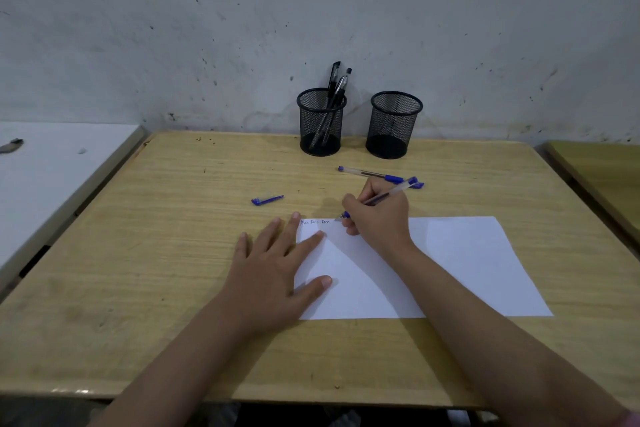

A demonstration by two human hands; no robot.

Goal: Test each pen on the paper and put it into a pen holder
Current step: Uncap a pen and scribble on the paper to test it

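**Pen testing: black ones look done, blue ones in progress**

The right hand (375,215) is pinching an uncapped blue pen (382,198) in a writing grip, tip right at the top edge of the paper (450,263), next to three small scribbled words already there. The left hand (273,267) lies flat, fingers spread, pinning the sheet's left edge to the counter (156,218).

Going by that, I'd say roughly half done: the left mesh pen holder (321,121) has a few black pens (336,87) in it, and the right mesh pen holder (393,125) looks empty. One more capped blue pen (370,174) waits just behind the writing hand, so at least two left to drop in.

A loose blue cap (267,199) sits left of the pens, probably needs clicking back on first. Nothing blocks the way to the holders.
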